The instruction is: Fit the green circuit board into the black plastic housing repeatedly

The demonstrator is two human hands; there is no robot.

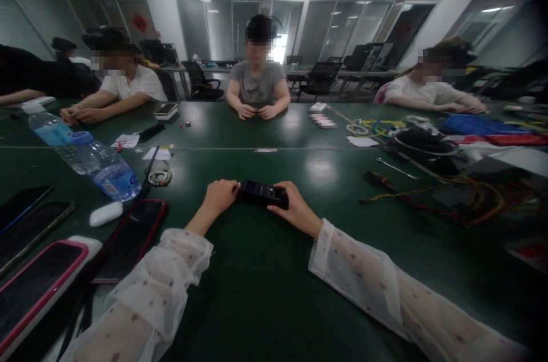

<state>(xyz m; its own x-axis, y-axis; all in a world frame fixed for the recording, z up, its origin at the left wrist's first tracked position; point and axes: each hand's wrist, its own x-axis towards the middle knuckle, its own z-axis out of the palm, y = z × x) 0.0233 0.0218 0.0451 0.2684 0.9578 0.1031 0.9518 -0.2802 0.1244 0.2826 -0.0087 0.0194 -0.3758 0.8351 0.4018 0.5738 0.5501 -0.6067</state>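
A black handheld device [257, 193] with a small screen and buttons lies sideways between my hands, on or just above the green table [252, 276]. My right hand [294, 208] grips its right end, thumb on the near side and fingers at the far side. At the other end, my left hand [220, 197] is closed, its fingertips pinching the device's left edge. The exact kind of device is too dark to make out. Sheer white dotted sleeves cover both my forearms.
Left of me are water bottles [105, 165], a white case [105, 214], a red-edged phone [131, 239] and several other phones. A wrench [396, 168] and tangled wires [445, 193] lie at right. Across the table sit several people, one [258, 79] directly opposite.
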